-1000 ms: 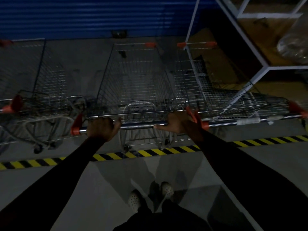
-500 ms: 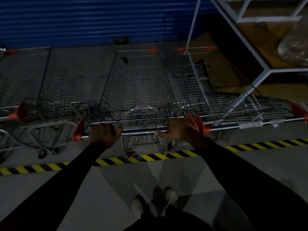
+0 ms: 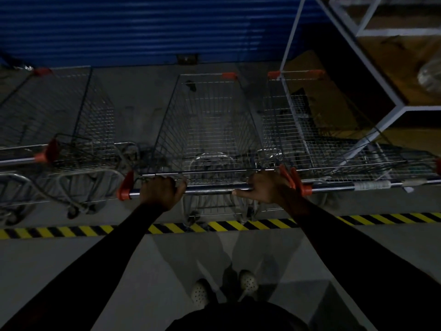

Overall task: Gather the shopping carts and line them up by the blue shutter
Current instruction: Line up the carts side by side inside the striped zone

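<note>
My left hand (image 3: 162,192): fingers (image 3: 171,182) clenched round the handle bar (image 3: 210,189) of the middle cart (image 3: 207,120), near its left orange end cap.
My right hand (image 3: 265,187): grasping the bar at its right end, thumb stretched along it, just beside the other orange cap.
Where that cart stands: straight ahead of me, nose towards the blue shutter (image 3: 143,27), rear wheels at the yellow-and-black floor stripe (image 3: 238,225).
On my right: the right cart (image 3: 310,130) sits just beside it, handles in line, partly under a white metal frame (image 3: 391,111).
On my left: the left cart (image 3: 71,120) faces the shutter too, with bare floor between the baskets.
My feet: pale shoes (image 3: 200,292) behind the stripe.
</note>
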`<state>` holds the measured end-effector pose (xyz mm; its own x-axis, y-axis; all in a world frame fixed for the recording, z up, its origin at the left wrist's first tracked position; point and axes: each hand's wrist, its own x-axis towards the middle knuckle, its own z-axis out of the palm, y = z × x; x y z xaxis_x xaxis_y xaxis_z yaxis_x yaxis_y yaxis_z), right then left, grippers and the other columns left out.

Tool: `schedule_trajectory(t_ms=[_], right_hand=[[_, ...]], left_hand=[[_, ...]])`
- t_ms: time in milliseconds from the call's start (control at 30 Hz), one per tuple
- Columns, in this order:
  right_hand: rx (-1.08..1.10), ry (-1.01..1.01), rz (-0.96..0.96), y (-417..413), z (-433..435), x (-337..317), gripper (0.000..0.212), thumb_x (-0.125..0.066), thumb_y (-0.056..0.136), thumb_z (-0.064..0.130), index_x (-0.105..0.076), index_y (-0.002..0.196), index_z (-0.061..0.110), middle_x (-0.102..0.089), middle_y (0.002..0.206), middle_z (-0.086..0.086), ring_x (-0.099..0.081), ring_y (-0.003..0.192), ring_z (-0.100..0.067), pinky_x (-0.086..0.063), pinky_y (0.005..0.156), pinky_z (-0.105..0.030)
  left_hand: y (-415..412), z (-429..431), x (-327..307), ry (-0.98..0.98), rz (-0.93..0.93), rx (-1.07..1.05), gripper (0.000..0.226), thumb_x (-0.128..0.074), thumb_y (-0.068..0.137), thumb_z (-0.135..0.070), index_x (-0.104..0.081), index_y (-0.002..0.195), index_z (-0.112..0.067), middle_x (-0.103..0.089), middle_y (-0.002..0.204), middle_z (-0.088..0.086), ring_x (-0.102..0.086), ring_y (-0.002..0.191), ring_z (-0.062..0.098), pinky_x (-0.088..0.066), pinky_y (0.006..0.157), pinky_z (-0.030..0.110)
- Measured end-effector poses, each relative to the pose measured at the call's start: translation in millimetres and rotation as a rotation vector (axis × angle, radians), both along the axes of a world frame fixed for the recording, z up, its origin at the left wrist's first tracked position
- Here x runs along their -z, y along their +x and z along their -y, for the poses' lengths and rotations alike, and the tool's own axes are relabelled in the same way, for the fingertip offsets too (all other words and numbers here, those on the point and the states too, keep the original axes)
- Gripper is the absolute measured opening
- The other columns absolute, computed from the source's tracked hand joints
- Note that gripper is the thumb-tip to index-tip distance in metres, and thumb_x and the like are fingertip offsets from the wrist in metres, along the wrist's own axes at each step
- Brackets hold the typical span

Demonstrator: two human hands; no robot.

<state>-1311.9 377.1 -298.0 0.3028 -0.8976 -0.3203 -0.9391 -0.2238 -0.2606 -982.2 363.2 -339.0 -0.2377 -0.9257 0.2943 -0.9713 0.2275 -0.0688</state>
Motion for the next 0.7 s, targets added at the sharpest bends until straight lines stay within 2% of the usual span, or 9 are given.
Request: schedule_trajectory(t_ms=[100, 200, 267, 400, 500, 567, 633, 700], right_hand=[[-0.011, 0.003, -0.003, 0.4, -1.8, -4.4, 0.058, -0.044, 0.086, 0.081, -0.051, 0.063, 0.029, -0.064, 0.078, 0.002, -0.058, 0.074, -0.013, -0.037, 0.070, -0.029], [0.000, 0.018, 0.004, -1.7, -0.1, -6.9, 0.058, -0.042, 0.085, 0.082, -0.049, 0.060, 0.031, -0.055, 0.064, 0.008, -0.053, 0.064, -0.010, -0.038, 0.069, -0.029], [-0.002, 0.033, 0.002, -2.6, 3.0, -6.3, 0.061, -0.038, 0.082, 0.087, -0.051, 0.062, 0.030, -0.055, 0.062, 0.006, -0.054, 0.062, -0.009, -0.040, 0.068, -0.028], [-0.043, 0.056, -0.002, -7.8, 7.6, -4.1, 0.069, -0.030, 0.075, 0.094, -0.061, 0.072, 0.033, -0.063, 0.069, 0.003, -0.062, 0.069, -0.013, -0.047, 0.070, -0.030], [-0.049, 0.032, -0.047, -10.3, 7.0, -11.5, 0.060, -0.033, 0.081, 0.089, -0.049, 0.063, 0.034, -0.058, 0.069, 0.005, -0.060, 0.074, -0.018, -0.046, 0.071, -0.031], [-0.032, 0.049, -0.060, -11.1, 6.5, -11.4, 0.059, -0.035, 0.082, 0.088, -0.051, 0.064, 0.033, -0.058, 0.068, 0.006, -0.060, 0.073, -0.017, -0.047, 0.071, -0.031], [-0.006, 0.074, -0.054, -12.3, 6.8, -8.7, 0.069, -0.033, 0.079, 0.092, -0.062, 0.073, 0.030, -0.063, 0.071, 0.003, -0.062, 0.073, -0.016, -0.051, 0.074, -0.032], [0.000, 0.074, -0.041, -13.3, 8.1, -4.1, 0.087, -0.027, 0.072, 0.098, -0.072, 0.088, 0.025, -0.070, 0.080, -0.001, -0.065, 0.077, -0.016, -0.055, 0.078, -0.035]], left_hand=[[-4.2, -4.1, -7.6, -0.001, -0.012, 0.006, 0.066, -0.039, 0.093, -0.051, -0.056, 0.046, -0.008, -0.054, 0.045, 0.017, -0.058, 0.041, 0.035, -0.045, 0.045, 0.031], [-8.2, -4.7, -13.8, -0.031, -0.017, 0.028, 0.065, -0.040, 0.091, -0.049, -0.055, 0.044, -0.007, -0.052, 0.042, 0.017, -0.058, 0.038, 0.034, -0.043, 0.045, 0.029], [-9.3, -4.9, -16.1, 0.009, -0.025, 0.004, 0.068, -0.038, 0.092, -0.053, -0.056, 0.045, -0.007, -0.054, 0.044, 0.018, -0.060, 0.042, 0.036, -0.039, 0.048, 0.028], [-12.7, -5.2, -15.5, 0.039, 0.006, -0.040, 0.069, -0.035, 0.092, -0.056, -0.057, 0.047, -0.008, -0.056, 0.047, 0.017, -0.061, 0.045, 0.035, -0.037, 0.053, 0.030], [-19.9, -5.5, -17.3, 0.100, 0.010, -0.067, 0.071, -0.031, 0.091, -0.058, -0.059, 0.048, -0.010, -0.058, 0.049, 0.016, -0.062, 0.048, 0.034, -0.040, 0.055, 0.032], [-21.7, -7.4, -19.1, 0.140, 0.004, -0.072, 0.074, -0.027, 0.090, -0.061, -0.061, 0.051, -0.009, -0.061, 0.053, 0.017, -0.064, 0.052, 0.035, -0.041, 0.056, 0.033], [-21.7, -9.5, -21.9, 0.155, -0.010, -0.057, 0.077, -0.021, 0.090, -0.063, -0.062, 0.054, -0.008, -0.063, 0.058, 0.019, -0.066, 0.056, 0.036, -0.035, 0.056, 0.032], [-21.7, -10.1, -24.6, 0.170, -0.008, -0.048, 0.082, -0.015, 0.089, -0.066, -0.064, 0.058, -0.008, -0.065, 0.062, 0.019, -0.067, 0.061, 0.036, -0.034, 0.057, 0.033]])
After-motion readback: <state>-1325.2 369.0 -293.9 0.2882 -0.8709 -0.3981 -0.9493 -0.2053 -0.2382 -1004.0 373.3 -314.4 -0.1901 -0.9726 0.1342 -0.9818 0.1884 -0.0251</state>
